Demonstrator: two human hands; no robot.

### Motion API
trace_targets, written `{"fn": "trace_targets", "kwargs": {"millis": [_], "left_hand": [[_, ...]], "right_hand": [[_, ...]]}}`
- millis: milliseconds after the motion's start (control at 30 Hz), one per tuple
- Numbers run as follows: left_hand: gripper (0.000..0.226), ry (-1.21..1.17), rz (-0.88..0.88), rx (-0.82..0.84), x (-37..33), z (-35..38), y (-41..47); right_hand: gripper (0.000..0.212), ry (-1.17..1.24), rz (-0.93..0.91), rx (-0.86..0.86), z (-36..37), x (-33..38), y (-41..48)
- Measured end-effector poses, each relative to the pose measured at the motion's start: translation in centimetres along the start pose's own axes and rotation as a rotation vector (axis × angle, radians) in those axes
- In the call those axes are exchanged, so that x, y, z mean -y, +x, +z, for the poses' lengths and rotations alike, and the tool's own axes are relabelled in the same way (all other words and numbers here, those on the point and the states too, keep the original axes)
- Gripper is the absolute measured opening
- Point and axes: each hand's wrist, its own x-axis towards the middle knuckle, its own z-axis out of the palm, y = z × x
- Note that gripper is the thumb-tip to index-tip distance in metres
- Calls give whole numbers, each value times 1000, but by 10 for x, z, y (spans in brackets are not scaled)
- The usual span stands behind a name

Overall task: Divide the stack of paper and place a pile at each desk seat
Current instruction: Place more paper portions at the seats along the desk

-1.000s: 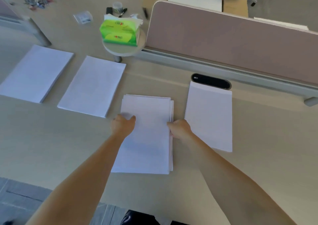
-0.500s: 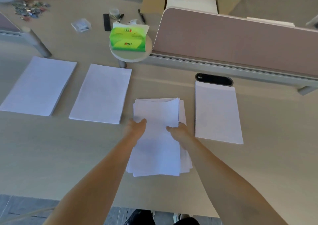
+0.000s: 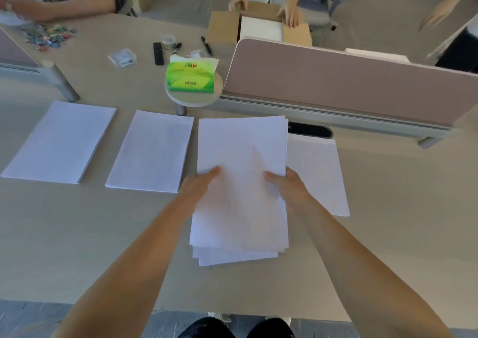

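Observation:
A sheaf of white paper [image 3: 241, 154] is held up off the desk, its sheets fanned unevenly at the near edge. My left hand [image 3: 200, 185] grips its left side and my right hand [image 3: 289, 187] grips its right side, thumbs on top. Three other white piles lie flat on the desk: one at the far left [image 3: 60, 141], one left of centre [image 3: 152, 151], and one on the right [image 3: 319, 177], partly covered by the held sheaf.
A pink divider panel [image 3: 349, 84] runs along the back right, with a black cable slot [image 3: 310, 130] before it. A green tissue pack [image 3: 191, 77] sits on a small round stand. Other people work at a cardboard box [image 3: 225, 27] and small clips [image 3: 47, 36] beyond.
Both hands have closed on the sheaf and raised it off the desk toward the camera. The view has tilted up, showing more of the far side.

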Motion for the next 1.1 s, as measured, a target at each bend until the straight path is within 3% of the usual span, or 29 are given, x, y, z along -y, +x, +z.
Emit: {"fn": "trace_targets", "kwargs": {"millis": [67,167,267,433,600,700,800,933,1033,1100], "left_hand": [[63,-61,97,74,-14,11,-14],[27,-48,340,39,-34,46,-38],[26,-40,561,34,-46,89,-64],[15,-17,734,128,-51,179,-108],[6,-131,656,325,-48,272,-137],[14,-184,612,378,-43,329,-146],[11,-185,588,335,-25,387,-144],[23,-47,500,275,15,453,-125],[24,96,474,207,36,483,-115],[24,31,455,167,36,495,-119]], "right_hand": [[19,-20,-87,-12,-13,19,-13],[17,-130,-225,-76,-38,41,-34],[15,-160,-319,-223,-74,48,-53],[16,81,-394,-428,-148,45,-92],[6,201,-512,-627,-237,34,-118],[7,224,-552,-654,-296,19,-117],[9,211,-592,-625,-360,-3,-105],[10,103,-490,-501,-442,-51,-77],[16,69,-424,-364,-480,-73,-64],[18,100,-417,-331,-492,-70,-56]]}}
